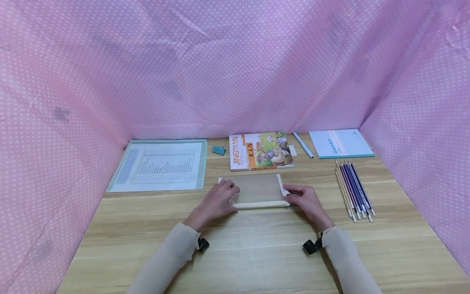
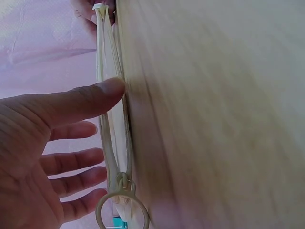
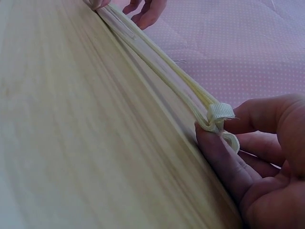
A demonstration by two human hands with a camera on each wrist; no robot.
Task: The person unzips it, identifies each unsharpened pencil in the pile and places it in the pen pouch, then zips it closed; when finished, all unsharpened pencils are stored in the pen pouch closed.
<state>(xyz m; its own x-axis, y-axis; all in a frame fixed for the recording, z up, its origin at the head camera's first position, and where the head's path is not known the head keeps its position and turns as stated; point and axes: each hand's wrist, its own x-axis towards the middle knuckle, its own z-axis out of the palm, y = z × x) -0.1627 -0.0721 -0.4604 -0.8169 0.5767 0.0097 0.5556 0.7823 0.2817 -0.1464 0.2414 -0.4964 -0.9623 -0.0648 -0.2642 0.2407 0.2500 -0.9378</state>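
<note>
A flat, see-through greyish zip pouch (image 1: 257,190) with cream edges lies on the table in the head view. The left hand (image 1: 218,200) holds its left end, thumb on the front edge and bent fingers over the top. In the left wrist view the pouch's mouth gapes slightly, and a ring-shaped zipper pull (image 2: 122,210) hangs at the near end, below the left thumb (image 2: 107,93). At the right front corner, the right hand (image 1: 306,202) pinches the pouch beside a cream fabric tab (image 3: 221,111), its thumb (image 3: 224,157) underneath in the right wrist view.
Behind the pouch lie a picture-covered book (image 1: 262,151), a teal binder clip (image 1: 219,150) and a pen (image 1: 303,145). A document folder (image 1: 161,165) is at left. On the right are a light-blue notebook (image 1: 341,143) and several pencils (image 1: 354,190). Pink dotted cloth (image 1: 235,73) encloses the table.
</note>
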